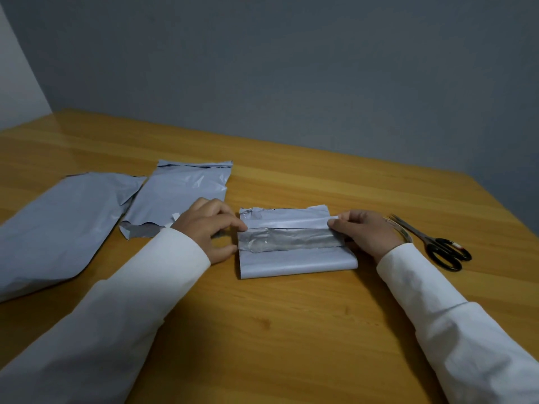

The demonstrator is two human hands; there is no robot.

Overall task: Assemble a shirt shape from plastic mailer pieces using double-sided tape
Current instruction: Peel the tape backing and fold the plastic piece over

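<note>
A small folded grey mailer piece [294, 262] lies on the wooden table [262, 330] in front of me, with a darker silvery band across its middle. A pale strip of tape [287, 222] runs along the band's upper edge. My left hand [208, 228] pinches the strip's left end and my right hand [366, 233] pinches its right end. Two larger grey mailer pieces lie to the left: one [180, 193] just behind my left hand, another [58, 223] at the far left. Part of a tape roll [401, 230] shows behind my right wrist.
Black-handled scissors [434, 243] lie on the table to the right of my right hand, blades pointing away. A grey wall stands behind the table's far edge. The table's right edge runs diagonally at the far right.
</note>
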